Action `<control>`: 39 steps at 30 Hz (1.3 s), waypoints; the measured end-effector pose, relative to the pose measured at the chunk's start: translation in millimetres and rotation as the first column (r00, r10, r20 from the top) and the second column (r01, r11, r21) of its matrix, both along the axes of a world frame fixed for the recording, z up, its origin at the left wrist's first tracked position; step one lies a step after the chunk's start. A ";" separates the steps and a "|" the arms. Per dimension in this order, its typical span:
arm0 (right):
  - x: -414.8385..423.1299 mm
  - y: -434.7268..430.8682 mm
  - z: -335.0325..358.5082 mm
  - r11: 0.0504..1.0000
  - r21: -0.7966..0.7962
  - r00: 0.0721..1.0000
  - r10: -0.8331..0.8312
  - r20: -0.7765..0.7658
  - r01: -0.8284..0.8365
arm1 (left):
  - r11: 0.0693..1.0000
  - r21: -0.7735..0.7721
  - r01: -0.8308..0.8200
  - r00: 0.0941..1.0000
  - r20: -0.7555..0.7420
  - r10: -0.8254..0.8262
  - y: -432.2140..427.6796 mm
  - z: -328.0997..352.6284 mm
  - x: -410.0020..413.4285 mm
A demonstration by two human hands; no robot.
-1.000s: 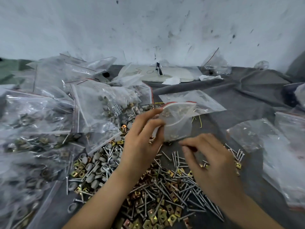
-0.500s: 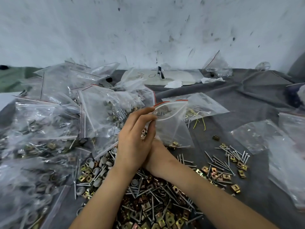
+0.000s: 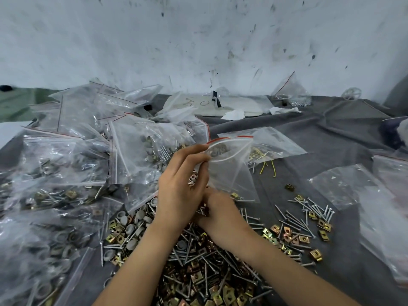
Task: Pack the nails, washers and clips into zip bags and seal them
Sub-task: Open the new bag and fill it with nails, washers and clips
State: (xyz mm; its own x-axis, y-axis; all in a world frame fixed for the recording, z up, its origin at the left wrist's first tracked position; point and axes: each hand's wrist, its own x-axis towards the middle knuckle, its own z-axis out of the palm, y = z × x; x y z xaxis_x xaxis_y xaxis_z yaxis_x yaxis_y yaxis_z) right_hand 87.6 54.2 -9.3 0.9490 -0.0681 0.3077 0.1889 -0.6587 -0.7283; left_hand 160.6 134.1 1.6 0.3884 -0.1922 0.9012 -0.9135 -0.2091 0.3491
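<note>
Right hand point(image 3: 220, 209) has left the loose nails point(image 3: 309, 209) and tucks under the left hand point(image 3: 180, 188), its fingers hidden; left fingers point(image 3: 194, 159) pinch open the zip bag point(image 3: 229, 171) for filling.

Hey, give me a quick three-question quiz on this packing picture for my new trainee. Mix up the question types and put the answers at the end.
1. True or false: the zip bag that the left hand holds is already sealed.
2. Where do the filled bags lie? A: left of the hands. B: right of the hands. C: hanging on the wall.
3. Fill in: the right hand is low over a loose pile of nails and brass-coloured ____.

Key: 1 false, its mouth gapes open. 2 A. 3 clips.
</note>
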 end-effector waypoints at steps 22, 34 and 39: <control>-27.2 -57.3 74.4 0.917 -0.172 0.933 -0.359 0.037 0.360 | 0.971 0.083 0.222 0.973 0.039 -0.226 -0.7 2.3 -13.7; -9.9 -64.8 91.8 0.891 -0.104 0.860 -0.388 0.332 0.442 | 0.793 0.607 -0.040 0.912 -0.302 0.277 74.9 43.9 13.4; -32.9 -27.6 2.7 0.944 -0.123 0.919 -0.260 0.296 0.307 | 0.564 0.823 0.069 0.901 -0.295 0.320 94.9 12.8 -10.1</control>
State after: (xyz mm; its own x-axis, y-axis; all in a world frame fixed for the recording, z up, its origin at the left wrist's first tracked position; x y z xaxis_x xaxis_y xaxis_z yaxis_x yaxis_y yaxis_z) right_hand 54.7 26.6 -6.6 0.7749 -0.2486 0.5812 0.1520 -0.8192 -0.5530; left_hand 150.5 229.0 14.4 0.7233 -0.6705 0.1652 -0.6873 -0.6756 0.2668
